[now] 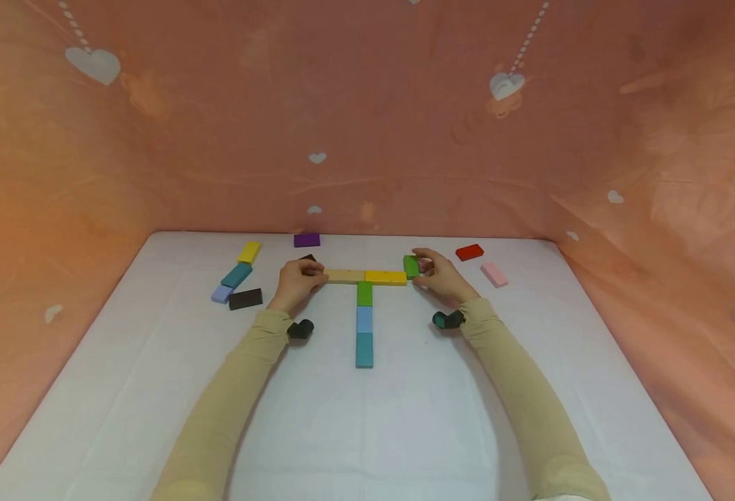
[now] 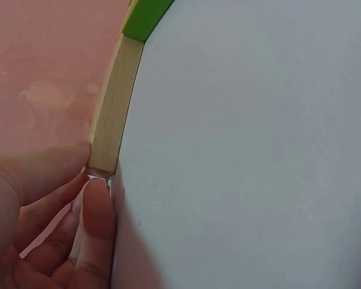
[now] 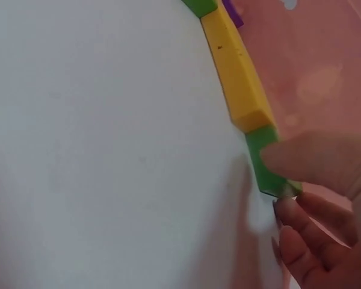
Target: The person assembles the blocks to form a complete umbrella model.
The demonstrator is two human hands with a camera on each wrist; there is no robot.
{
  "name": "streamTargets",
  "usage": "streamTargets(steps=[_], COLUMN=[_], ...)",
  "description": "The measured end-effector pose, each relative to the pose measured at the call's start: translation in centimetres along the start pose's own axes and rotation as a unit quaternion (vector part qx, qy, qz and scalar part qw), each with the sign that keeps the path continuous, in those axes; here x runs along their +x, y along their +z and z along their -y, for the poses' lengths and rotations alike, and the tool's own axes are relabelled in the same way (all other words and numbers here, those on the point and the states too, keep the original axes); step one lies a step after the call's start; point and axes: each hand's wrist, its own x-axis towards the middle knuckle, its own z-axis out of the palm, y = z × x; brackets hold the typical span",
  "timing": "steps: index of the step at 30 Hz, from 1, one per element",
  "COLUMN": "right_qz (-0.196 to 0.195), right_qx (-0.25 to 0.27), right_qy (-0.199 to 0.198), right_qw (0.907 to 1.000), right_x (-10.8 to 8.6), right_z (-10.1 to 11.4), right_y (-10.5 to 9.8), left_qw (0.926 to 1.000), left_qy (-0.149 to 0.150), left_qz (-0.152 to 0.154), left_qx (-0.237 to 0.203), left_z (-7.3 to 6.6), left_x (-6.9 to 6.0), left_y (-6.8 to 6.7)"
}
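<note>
Heart-printed backdrop | left hand: pinching beige block | right hand: pinching green block

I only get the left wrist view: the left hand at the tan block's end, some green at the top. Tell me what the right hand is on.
Observer: The right wrist view shows the right hand with thumb and fingers on a second green block.
Operator: Now follow the green block I can see, toward the person.
Observer: In the head view a light blue block and then a teal block continue the line from it.
Operator: Tell me what lies farther out, right of the right hand.
Observer: A red block and a pink block, apart from each other on the white surface.
</note>
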Motion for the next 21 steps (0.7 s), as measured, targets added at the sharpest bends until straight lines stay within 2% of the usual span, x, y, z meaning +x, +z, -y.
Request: streamTargets(steps=[6,9,15,21], right_qz=[0.005,0.004,-0.017,-0.038], right_qx=[-0.01,-0.029,-0.028,-0.03], right_qy=[-0.005,-0.023,-0.054,-0.079], right_qw=[0.9999,0.9993,0.998,0.9957], right_x=[-0.4,-0.7,-1.5,-2.5], right_z=[0.2,0.3,0.3,-0.7], right_y=[-0.6,-1.4,-3.9,-6.7], left_qw=[1.0,0.9999,0.9999,0.9999], left_qy=[-0.004,-0.009,-0.008,-0.005], left_qz=[0.001,0.003,0.004,0.005], left_qx=[0.006,0.005,0.013,0.01], left_z=[0.1,0.1,0.1,0.1], left_x=[0.1,0.0,0.1,0.0], left_y=[-0.1,-0.1,-0.1,-0.1])
